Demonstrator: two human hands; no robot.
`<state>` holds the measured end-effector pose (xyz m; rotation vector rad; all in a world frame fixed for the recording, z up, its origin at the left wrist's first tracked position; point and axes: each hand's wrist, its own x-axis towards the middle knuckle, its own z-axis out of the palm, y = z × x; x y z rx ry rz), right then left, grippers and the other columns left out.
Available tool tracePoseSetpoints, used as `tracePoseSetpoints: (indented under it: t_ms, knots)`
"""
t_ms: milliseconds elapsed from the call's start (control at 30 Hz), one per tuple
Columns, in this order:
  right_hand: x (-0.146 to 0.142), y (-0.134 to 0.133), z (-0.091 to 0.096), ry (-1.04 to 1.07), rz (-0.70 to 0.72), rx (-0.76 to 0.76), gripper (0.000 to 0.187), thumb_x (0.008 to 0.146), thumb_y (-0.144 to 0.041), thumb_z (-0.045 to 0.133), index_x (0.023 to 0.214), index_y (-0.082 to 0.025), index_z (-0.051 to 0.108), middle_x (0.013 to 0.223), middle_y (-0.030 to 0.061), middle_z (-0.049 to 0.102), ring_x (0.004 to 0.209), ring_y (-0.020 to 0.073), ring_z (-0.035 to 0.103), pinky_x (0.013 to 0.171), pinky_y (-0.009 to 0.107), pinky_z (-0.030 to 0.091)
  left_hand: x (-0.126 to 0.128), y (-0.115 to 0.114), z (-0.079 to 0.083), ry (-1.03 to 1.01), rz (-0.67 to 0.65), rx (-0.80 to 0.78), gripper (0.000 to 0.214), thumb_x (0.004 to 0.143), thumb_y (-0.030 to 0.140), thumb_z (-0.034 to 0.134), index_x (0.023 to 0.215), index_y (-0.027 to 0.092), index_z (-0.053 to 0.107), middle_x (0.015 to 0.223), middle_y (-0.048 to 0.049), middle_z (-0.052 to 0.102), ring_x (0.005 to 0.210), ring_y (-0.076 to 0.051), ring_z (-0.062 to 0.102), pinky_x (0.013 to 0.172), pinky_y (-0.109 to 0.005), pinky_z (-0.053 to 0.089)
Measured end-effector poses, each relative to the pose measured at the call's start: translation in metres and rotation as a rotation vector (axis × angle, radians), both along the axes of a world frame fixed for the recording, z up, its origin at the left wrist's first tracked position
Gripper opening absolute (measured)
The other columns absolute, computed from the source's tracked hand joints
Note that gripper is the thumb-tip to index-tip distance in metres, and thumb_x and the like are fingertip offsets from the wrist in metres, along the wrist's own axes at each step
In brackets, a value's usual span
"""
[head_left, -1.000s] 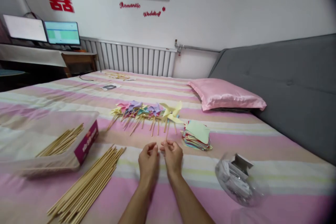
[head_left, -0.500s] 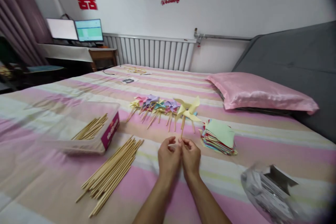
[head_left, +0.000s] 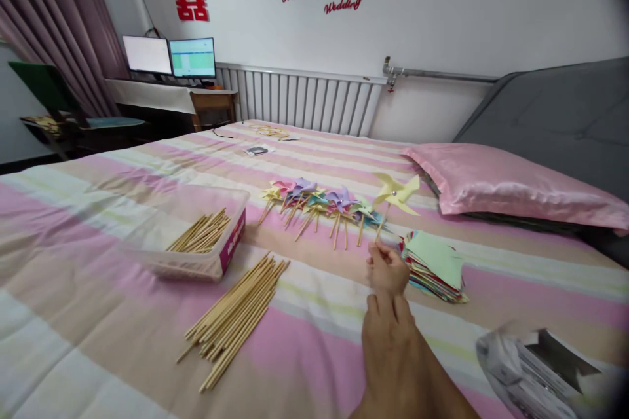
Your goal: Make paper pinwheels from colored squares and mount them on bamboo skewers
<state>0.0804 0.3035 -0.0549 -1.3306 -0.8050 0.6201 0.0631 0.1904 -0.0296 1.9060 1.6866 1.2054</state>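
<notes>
My right hand (head_left: pixel 386 268) is closed on the thin wooden stick of a yellow paper pinwheel (head_left: pixel 396 191) and holds it upright and tilted right above the bed. My left hand (head_left: pixel 388 330) sits just behind it, nearer to me, back upward, with its fingers hidden from view. A row of finished pastel pinwheels (head_left: pixel 319 201) lies on the striped bedspread (head_left: pixel 98 314) just left of the raised one. A stack of coloured paper squares (head_left: pixel 435 265) lies right beside my right hand.
A loose pile of wooden sticks (head_left: pixel 238 314) lies to the left, by a clear box (head_left: pixel 196 236) holding more sticks. A clear plastic container (head_left: pixel 535 366) sits at bottom right. A pink pillow (head_left: pixel 511 186) and grey headboard (head_left: pixel 565 118) are on the right; a desk with monitors (head_left: pixel 170 57) stands far left.
My right hand has lifted the yellow pinwheel up and to the right. My left hand has let go and dropped back behind it. The view has turned left.
</notes>
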Motion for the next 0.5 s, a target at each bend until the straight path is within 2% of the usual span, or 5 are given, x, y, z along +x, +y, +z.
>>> tracePoseSetpoints:
  t_ms: [133,267,367,500]
  knots:
    - [-0.028,0.027,0.034,0.011,0.036,0.048,0.046,0.067,-0.051,0.063,0.087,-0.010,0.069,0.063,0.0058,0.068,0.054,0.0164,0.062,0.046,0.024,0.044,-0.015,-0.003,0.028,-0.088,-0.063,0.054,0.034,0.092,0.032,0.036,0.120,0.031,0.055,0.113,-0.0134,0.059,0.100,-0.030,0.056,0.073,-0.046,0.049]
    - [-0.078,0.052,0.057,0.028,0.117,0.057,0.040,0.067,-0.043,0.064,0.086,-0.008,0.069,0.065,0.0063,0.069,0.059,0.0171,0.064,0.047,0.023,0.046,-0.048,-0.017,0.057,-0.152,-0.103,0.078,0.031,0.089,0.039,0.046,0.116,0.028,0.055,0.119,-0.0104,0.056,0.100,-0.021,0.055,0.081,-0.039,0.049]
    - [-0.121,0.067,0.065,0.030,0.197,0.042,0.032,0.066,-0.034,0.064,0.083,-0.009,0.070,0.061,0.0041,0.068,0.056,0.0161,0.064,0.048,0.022,0.047,-0.075,-0.028,0.075,-0.184,-0.094,0.090,0.030,0.089,0.041,0.045,0.112,0.026,0.057,0.115,-0.0095,0.057,0.098,-0.020,0.056,0.082,-0.040,0.049]
    - [-0.173,0.079,0.062,-0.009,0.284,-0.016,0.018,0.065,-0.027,0.063,0.071,-0.012,0.071,0.051,0.0002,0.065,0.048,0.0136,0.061,0.047,0.021,0.047,-0.105,-0.033,0.098,-0.247,-0.093,0.096,0.029,0.089,0.045,0.040,0.102,0.034,0.062,0.094,-0.0124,0.063,0.091,-0.026,0.059,0.073,-0.047,0.049]
